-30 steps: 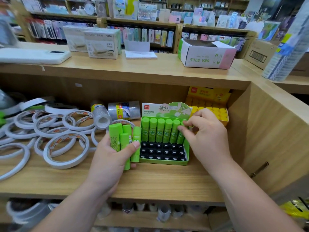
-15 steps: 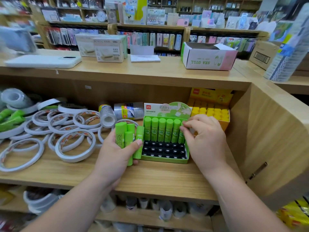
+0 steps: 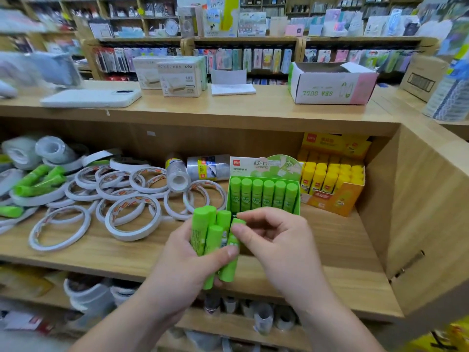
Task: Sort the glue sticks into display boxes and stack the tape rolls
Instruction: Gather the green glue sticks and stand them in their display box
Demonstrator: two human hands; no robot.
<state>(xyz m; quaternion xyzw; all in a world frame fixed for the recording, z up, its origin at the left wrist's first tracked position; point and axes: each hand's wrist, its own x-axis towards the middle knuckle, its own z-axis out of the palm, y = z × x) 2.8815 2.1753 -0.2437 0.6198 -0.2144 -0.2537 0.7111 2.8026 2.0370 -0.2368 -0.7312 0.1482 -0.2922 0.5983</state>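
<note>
I stood at a wooden shelf [image 3: 101, 252] under a shop counter [image 3: 228, 113], with blurred stationery racks filling the room beyond. On the shelf stood the green display box [image 3: 264, 167], with a row of six green glue sticks [image 3: 262, 195] upright along its back wall, caps up. Touching the box's right side stood a yellow display box [image 3: 337, 199] packed with yellow sticks. Left of the green box flat white tape rolls [image 3: 132, 217] overlapped in a loose heap, with wrapped tape stacks [image 3: 208, 167] lying on their sides behind them and loose green sticks [image 3: 38, 179] at the heap's far edge.

My hands hid the box's front half. My left hand [image 3: 182, 265], fingers curled, gripped a bundle of glue sticks [image 3: 208, 237] just in front of the box, the long axes near upright, caps up and leaning slightly toward the box. My right hand [image 3: 279, 240] pinched the cap end of the rightmost stick [image 3: 234, 240] between thumb and forefinger, the other fingers loosely curled.

On the counter above lay a white phone [image 3: 91, 97] and an open SEA GULL carton [image 3: 332, 85].
</note>
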